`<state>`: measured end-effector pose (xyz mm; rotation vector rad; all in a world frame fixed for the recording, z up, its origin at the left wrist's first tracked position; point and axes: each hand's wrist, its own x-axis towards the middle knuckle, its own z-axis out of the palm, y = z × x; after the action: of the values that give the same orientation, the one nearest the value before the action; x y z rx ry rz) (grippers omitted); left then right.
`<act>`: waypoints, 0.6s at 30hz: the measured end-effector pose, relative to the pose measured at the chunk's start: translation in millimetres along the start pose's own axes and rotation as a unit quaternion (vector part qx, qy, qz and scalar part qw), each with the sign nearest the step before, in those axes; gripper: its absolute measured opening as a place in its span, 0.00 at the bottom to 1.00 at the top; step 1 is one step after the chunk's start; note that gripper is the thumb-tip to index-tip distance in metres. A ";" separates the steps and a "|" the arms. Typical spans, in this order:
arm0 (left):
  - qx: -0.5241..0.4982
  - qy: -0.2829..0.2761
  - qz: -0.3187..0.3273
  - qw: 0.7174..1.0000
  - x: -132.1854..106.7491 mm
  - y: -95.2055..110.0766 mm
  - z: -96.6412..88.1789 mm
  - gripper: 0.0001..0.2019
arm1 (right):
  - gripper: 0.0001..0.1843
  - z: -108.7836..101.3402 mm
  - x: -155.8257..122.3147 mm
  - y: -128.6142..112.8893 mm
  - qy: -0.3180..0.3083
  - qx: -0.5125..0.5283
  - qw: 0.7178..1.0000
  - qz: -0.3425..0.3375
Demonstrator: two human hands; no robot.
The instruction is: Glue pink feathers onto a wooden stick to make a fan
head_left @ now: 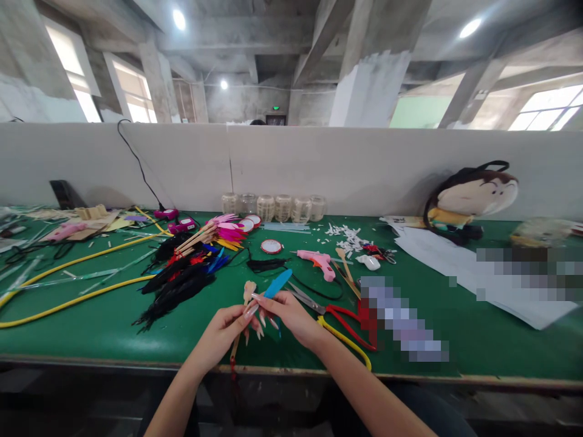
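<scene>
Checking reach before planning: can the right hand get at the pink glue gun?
Probably yes. The right hand is holding a blue feather, but the pink glue gun lies just ahead on the green mat; only the scissors and a black cord lie flat between.

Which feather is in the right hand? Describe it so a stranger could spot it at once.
Start at the green-topped workbench, then find the pile of black feathers. Just right of it, the right hand pinches a single bright blue feather, the only one held up off the bench, next to the slim wooden stick in the left hand.
</scene>
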<state>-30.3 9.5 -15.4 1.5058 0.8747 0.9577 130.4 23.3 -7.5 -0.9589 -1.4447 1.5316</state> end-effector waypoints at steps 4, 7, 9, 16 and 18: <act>-0.010 0.008 0.005 1.000 0.0 -3.6 3.9 0.16 | 0.24 -2.0 -0.4 1.9 -0.007 0.018 1.000 0.001; -0.007 0.023 0.012 1.000 1.4 -9.7 4.3 0.15 | 0.24 -4.1 -2.8 -0.7 -0.002 0.006 1.000 -0.001; 0.019 0.040 0.034 0.998 2.3 -14.1 3.0 0.14 | 0.24 -4.1 -4.2 -1.9 -0.007 -0.007 1.000 0.002; 0.018 0.058 0.064 0.996 0.7 -26.9 -3.8 0.14 | 0.24 -4.5 -4.6 -4.5 -0.031 -0.020 0.999 0.006; 0.017 0.067 0.057 0.996 0.1 -28.0 -4.0 0.15 | 0.24 -9.0 -4.8 -6.8 -0.040 -0.050 0.998 -0.006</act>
<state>-34.7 14.9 -42.8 1.5469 0.9118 1.1428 140.9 22.6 -1.2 -0.9550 -1.5932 1.5170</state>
